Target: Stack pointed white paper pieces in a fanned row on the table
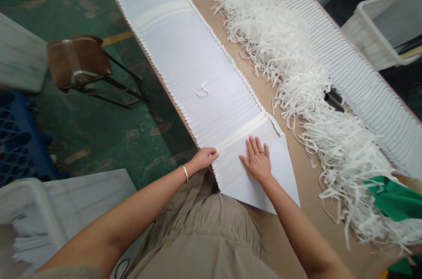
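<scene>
A long row of overlapping white sheets (194,59) runs along the table, with short white tabs lining both edges. At the row's left edge, close to my body, my left hand (206,156) is closed in a pinch; what lies between its fingertips is too small to make out. My right hand (259,161) rests flat on the nearest sheets, fingers spread, holding nothing. Beyond its fingers a cream-coloured band (244,131) crosses the row. One loose white strip (202,89) lies curled on the sheets farther up.
A long heap of white strips (280,45) covers the brown table (290,156) on the right. Behind it stretches another row of layered sheets (362,89). Green cloth (392,197) lies at the right. A stool (79,61), a blue pallet (23,138) and a white bin (89,200) stand left.
</scene>
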`<state>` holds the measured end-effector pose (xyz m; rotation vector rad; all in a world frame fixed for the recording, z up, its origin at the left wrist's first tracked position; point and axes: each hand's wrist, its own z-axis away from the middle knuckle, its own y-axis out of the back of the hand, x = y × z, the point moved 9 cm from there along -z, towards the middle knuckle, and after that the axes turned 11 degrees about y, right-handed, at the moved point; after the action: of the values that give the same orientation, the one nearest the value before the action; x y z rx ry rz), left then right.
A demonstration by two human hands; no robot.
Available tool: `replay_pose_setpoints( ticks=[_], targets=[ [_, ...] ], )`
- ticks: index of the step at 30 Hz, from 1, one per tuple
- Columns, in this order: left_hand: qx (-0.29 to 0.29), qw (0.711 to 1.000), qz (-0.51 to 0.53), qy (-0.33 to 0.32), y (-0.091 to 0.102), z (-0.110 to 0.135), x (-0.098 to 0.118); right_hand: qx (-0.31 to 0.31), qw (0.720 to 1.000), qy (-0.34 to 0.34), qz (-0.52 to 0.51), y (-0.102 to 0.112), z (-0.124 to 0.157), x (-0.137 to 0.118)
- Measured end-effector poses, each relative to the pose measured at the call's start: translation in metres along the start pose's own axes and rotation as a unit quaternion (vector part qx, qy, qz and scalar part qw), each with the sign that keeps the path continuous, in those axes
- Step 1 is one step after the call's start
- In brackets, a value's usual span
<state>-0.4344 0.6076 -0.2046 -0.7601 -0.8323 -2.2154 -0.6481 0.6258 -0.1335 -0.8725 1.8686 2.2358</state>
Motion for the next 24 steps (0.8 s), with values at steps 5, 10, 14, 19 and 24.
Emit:
replay_pose_setpoints(
  ticks=[5,10,14,19,24],
  targets=[
    [-0.003,1.000,-0.010,-0.002,-0.002,0.000,0.002,0.009,1.000,-0.008,0.023,0.013,0.020,0.018],
    [0.003,1.000,-0.024,0.002,-0.004,0.001,0.001,0.016,0.998,-0.018,0.066,0.019,0.047,0.025],
    [0.010,0.999,-0.053,-0.001,-0.005,0.005,0.004,0.026,0.995,-0.030,0.086,0.020,0.075,0.042],
    [0.028,0.991,-0.131,0.000,0.010,0.013,0.018,0.057,0.997,-0.058,0.004,0.035,0.094,0.055],
    [0.094,0.970,-0.218,-0.060,0.017,0.012,0.062,0.213,0.867,-0.178,-0.414,0.035,0.048,0.027]
  ],
)
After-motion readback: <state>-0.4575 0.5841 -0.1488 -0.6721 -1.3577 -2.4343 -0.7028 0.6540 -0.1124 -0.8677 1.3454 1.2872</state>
